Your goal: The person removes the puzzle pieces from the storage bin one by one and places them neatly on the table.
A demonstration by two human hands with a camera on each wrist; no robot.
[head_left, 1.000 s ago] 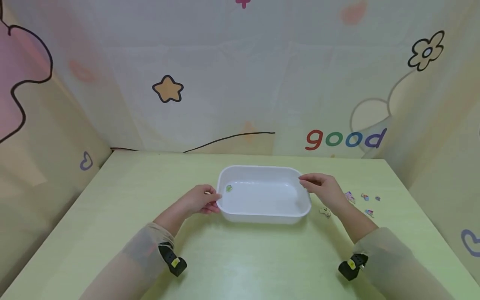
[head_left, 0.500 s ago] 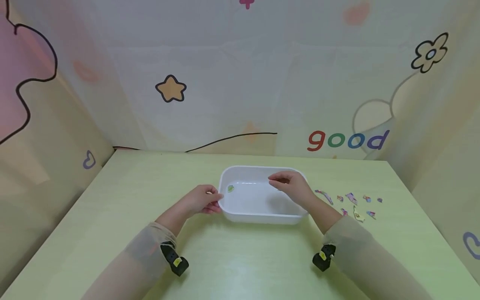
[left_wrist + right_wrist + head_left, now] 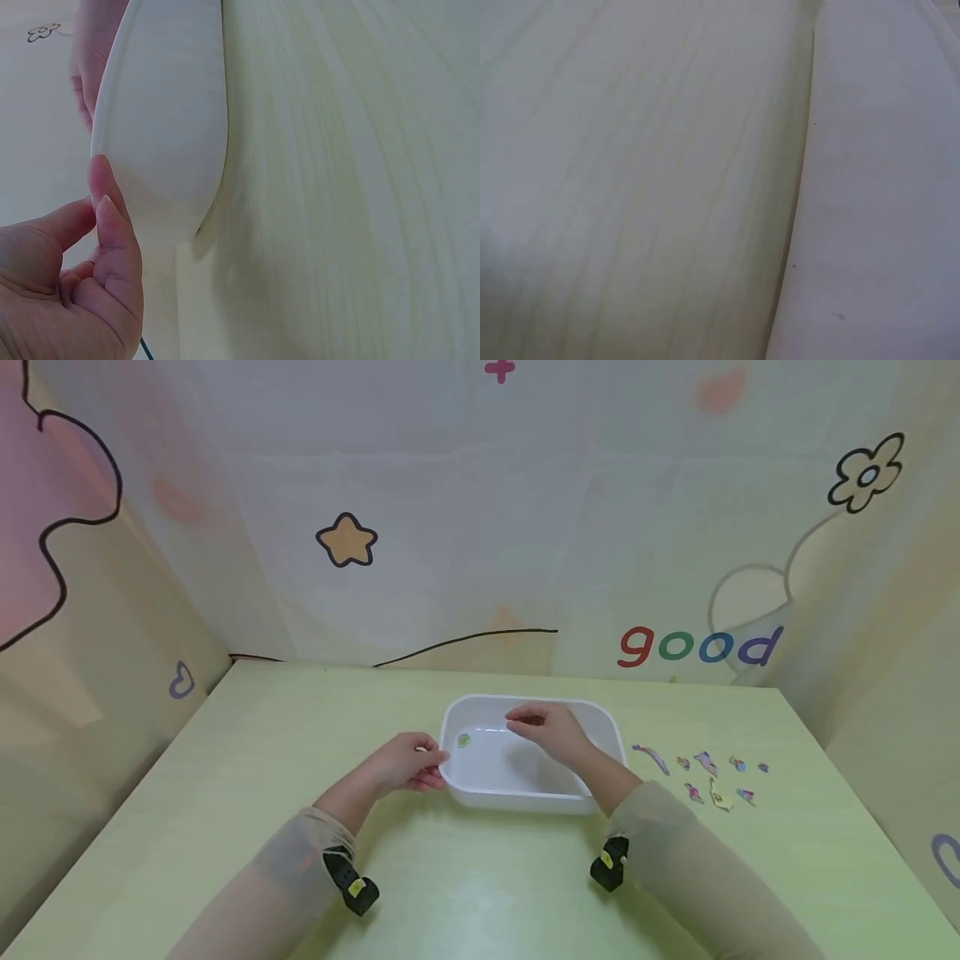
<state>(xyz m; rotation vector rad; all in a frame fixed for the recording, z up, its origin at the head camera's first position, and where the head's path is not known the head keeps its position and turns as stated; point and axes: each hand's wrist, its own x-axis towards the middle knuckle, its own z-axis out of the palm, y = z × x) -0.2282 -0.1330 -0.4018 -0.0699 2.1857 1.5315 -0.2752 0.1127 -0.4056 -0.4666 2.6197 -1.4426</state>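
Note:
The white tray (image 3: 525, 803) stands on the table, a small green cutout (image 3: 463, 740) lying at the left of its floor. My left hand (image 3: 405, 763) pinches the tray's left rim; the left wrist view shows thumb and fingers (image 3: 112, 217) on either side of that edge. Over the tray is my right hand (image 3: 551, 731), its bent fingers pointing left toward the green cutout. Nothing shows between its fingertips in the head view. Only the tray's side wall (image 3: 877, 187) and the tabletop appear in the right wrist view, the hand hidden.
Several small colourful cutouts lie on the table right of the tray, including a long curved one (image 3: 652, 758), a purple one (image 3: 706, 763) and a yellowish one (image 3: 720, 795). A printed curtain (image 3: 450, 543) encloses the table (image 3: 480, 893) at the back and sides.
My right hand has moved left from the tray's right rim to above its middle, uncovering the cutouts on the right. My left hand keeps its grip on the rim.

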